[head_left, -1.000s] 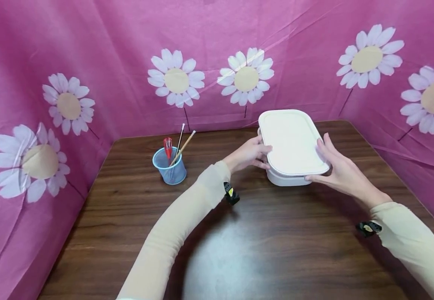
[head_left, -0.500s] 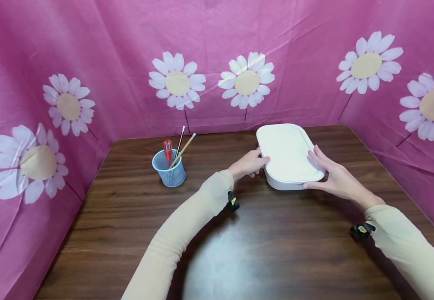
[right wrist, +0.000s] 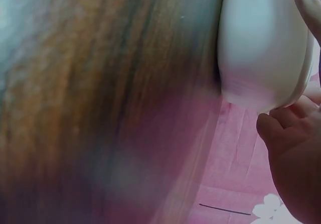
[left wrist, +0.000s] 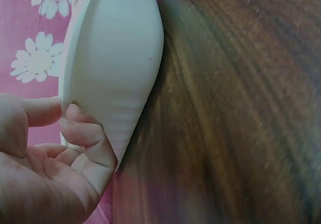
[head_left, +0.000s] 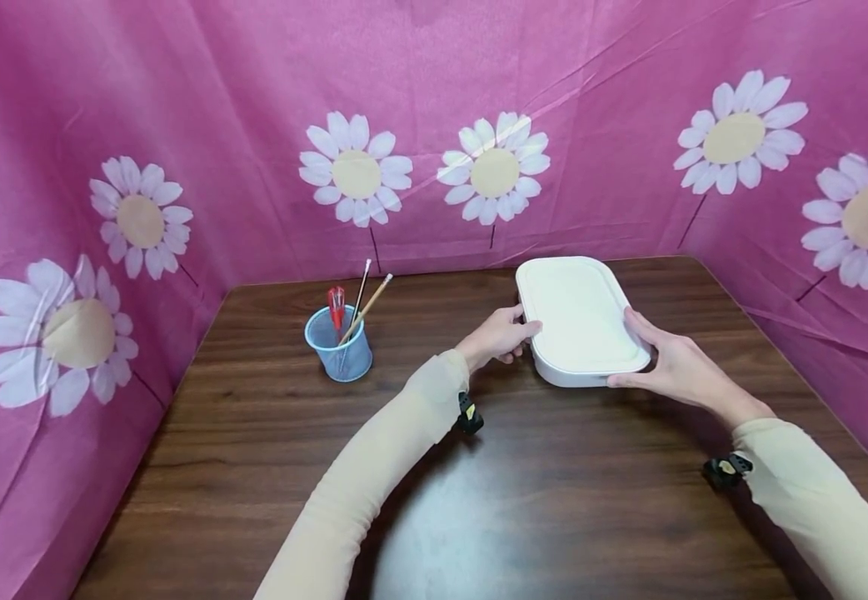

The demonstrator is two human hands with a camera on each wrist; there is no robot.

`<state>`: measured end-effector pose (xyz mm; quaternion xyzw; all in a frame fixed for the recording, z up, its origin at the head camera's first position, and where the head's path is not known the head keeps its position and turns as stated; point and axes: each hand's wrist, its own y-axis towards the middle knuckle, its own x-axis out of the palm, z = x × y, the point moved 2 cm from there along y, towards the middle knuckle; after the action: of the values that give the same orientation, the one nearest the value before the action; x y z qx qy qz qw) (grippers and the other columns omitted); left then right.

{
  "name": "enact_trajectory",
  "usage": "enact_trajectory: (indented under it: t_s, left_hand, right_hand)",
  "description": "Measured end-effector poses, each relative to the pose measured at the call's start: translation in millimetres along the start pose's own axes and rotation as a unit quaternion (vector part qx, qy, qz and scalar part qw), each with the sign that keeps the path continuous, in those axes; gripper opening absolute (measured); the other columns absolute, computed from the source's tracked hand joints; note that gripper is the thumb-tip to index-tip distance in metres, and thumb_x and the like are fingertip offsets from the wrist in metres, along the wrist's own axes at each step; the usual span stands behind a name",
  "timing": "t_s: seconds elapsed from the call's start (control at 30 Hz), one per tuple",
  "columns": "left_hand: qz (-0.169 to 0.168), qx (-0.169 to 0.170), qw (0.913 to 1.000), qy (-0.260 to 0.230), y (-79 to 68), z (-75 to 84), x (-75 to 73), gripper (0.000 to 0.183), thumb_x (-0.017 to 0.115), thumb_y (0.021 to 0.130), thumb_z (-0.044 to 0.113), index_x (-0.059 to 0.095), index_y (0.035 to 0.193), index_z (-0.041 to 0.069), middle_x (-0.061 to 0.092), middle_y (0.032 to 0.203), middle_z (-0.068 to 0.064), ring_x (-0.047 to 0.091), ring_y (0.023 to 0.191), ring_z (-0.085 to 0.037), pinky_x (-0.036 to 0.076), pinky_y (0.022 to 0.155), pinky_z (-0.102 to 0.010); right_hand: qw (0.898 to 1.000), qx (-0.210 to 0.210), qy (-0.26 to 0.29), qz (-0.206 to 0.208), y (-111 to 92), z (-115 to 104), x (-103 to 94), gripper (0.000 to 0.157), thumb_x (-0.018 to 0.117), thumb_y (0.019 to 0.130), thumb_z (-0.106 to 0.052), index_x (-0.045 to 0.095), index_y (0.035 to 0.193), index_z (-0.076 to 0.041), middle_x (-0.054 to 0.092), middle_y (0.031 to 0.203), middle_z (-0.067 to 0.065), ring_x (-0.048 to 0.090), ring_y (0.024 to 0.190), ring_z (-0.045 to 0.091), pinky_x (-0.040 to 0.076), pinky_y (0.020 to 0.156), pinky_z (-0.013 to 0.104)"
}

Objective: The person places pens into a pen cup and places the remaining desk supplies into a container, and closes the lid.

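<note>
A white rounded-corner box (head_left: 567, 379) stands at the back right of the wooden table, its white lid (head_left: 580, 312) lying over its top. My left hand (head_left: 497, 336) pinches the lid's left rim. In the left wrist view the thumb of that left hand (left wrist: 55, 158) is at the rim, with curled fingers under it beside the box wall (left wrist: 118, 48). At the front right corner my right hand (head_left: 677, 364) grips the rim between thumb and fingers. The right wrist view shows the right hand (right wrist: 296, 148) with fingers bent at the edge of the box (right wrist: 263, 43); some fingertips are hidden.
Left of the box, a light blue mesh pen cup (head_left: 344, 354) holds a red pen (head_left: 336, 307) and pencils (head_left: 365, 310). A pink curtain (head_left: 434, 50) with white daisies hangs behind and beside the wooden table (head_left: 269, 467).
The lid, raised above the box a second ago, has come down onto it. Both hands have lowered with it and still hold its rim. The pen cup stays put.
</note>
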<state>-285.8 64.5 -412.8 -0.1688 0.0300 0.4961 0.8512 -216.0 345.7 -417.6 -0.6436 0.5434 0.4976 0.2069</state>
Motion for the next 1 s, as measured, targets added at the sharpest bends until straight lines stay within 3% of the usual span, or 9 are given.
enact_trajectory:
  t_s: [0.13,0.37,0.5,0.6,0.67,0.73,0.8,0.9,1.0]
  left_hand:
    - [0.010,0.004,0.9999,-0.013,0.1,1.3,3.5,0.040,0.059,0.104,0.028,0.051,0.141,0.014,0.059,0.095,-0.020,0.048,0.058,-0.015,0.042,0.049,-0.024]
    - [0.028,0.011,0.9989,-0.035,-0.1,-2.2,10.1,0.042,0.059,0.105,0.030,0.051,0.143,0.015,0.052,0.072,-0.010,0.045,0.054,-0.016,0.042,0.047,-0.024]
    - [0.029,0.015,0.9987,-0.038,-1.0,-5.3,10.3,0.047,0.058,0.105,0.030,0.049,0.148,0.014,0.053,0.073,-0.012,0.046,0.055,-0.018,0.041,0.046,-0.024]
    - [0.040,0.034,0.9986,0.003,-1.0,-2.7,7.3,0.053,0.058,0.105,0.033,0.045,0.150,0.011,0.058,0.081,-0.016,0.052,0.059,-0.020,0.045,0.048,-0.026]
    - [0.059,0.058,0.9932,0.082,-3.4,1.0,3.2,0.061,0.056,0.105,0.038,0.039,0.155,0.009,0.062,0.089,-0.013,0.056,0.067,-0.018,0.049,0.058,-0.026]
    - [0.080,0.090,0.9767,0.178,-10.6,6.8,-2.5,0.068,0.053,0.105,0.045,0.032,0.159,0.010,0.063,0.100,-0.009,0.060,0.082,-0.016,0.053,0.074,-0.030]
    - [0.104,0.135,0.9460,0.276,-23.4,15.1,-11.9,0.070,0.048,0.105,0.051,0.030,0.160,0.012,0.062,0.113,-0.005,0.060,0.100,-0.016,0.052,0.091,-0.033]
    - [0.137,0.214,0.8902,0.378,-52.7,29.7,-36.3,0.065,0.046,0.105,0.052,0.036,0.158,0.017,0.057,0.134,-0.006,0.054,0.121,-0.020,0.046,0.106,-0.041]
    - [0.194,0.292,0.8239,0.445,-88.0,39.3,-74.7,0.058,0.051,0.104,0.046,0.046,0.153,0.016,0.055,0.141,-0.011,0.050,0.130,-0.027,0.043,0.111,-0.046]
  right_hand:
    - [1.000,0.007,-0.006,0.000,1,0,-4.9,0.113,0.094,0.069,-0.044,0.035,0.156,-0.003,0.039,0.153,0.025,0.051,0.129,0.044,0.046,0.095,0.055]
    - [1.000,0.008,-0.009,-0.002,0,1,-6.0,0.114,0.094,0.068,-0.046,0.036,0.156,-0.004,0.040,0.153,0.025,0.053,0.127,0.045,0.047,0.093,0.056]
    - [1.000,0.011,-0.011,-0.015,-1,0,-4.9,0.115,0.092,0.070,-0.049,0.033,0.157,-0.002,0.041,0.151,0.028,0.056,0.124,0.044,0.049,0.092,0.057]
    - [0.999,0.012,-0.017,-0.036,3,0,-9.8,0.117,0.091,0.072,-0.049,0.027,0.159,-0.003,0.039,0.151,0.032,0.054,0.125,0.046,0.049,0.094,0.060]
    - [0.998,0.017,-0.019,-0.060,6,-1,-15.9,0.116,0.088,0.076,-0.049,0.022,0.161,-0.006,0.033,0.154,0.033,0.045,0.134,0.047,0.043,0.102,0.064]
    - [0.997,0.021,-0.018,-0.073,9,-2,-24.2,0.109,0.083,0.083,-0.047,0.019,0.162,-0.009,0.026,0.159,0.029,0.030,0.144,0.047,0.030,0.113,0.067]
    - [0.997,0.019,-0.022,-0.074,12,-4,-33.4,0.095,0.074,0.092,-0.044,0.018,0.163,-0.011,0.020,0.163,0.026,0.013,0.150,0.045,0.012,0.118,0.069]
    - [0.997,0.006,-0.043,-0.059,16,-5,-48.7,0.073,0.057,0.104,-0.037,0.023,0.161,-0.006,0.020,0.163,0.023,0.002,0.151,0.044,-0.005,0.118,0.069]
    - [0.995,0.003,-0.080,-0.055,19,-2,-63.4,0.063,0.048,0.108,-0.034,0.029,0.158,-0.001,0.022,0.161,0.027,-0.001,0.150,0.049,-0.014,0.115,0.071]
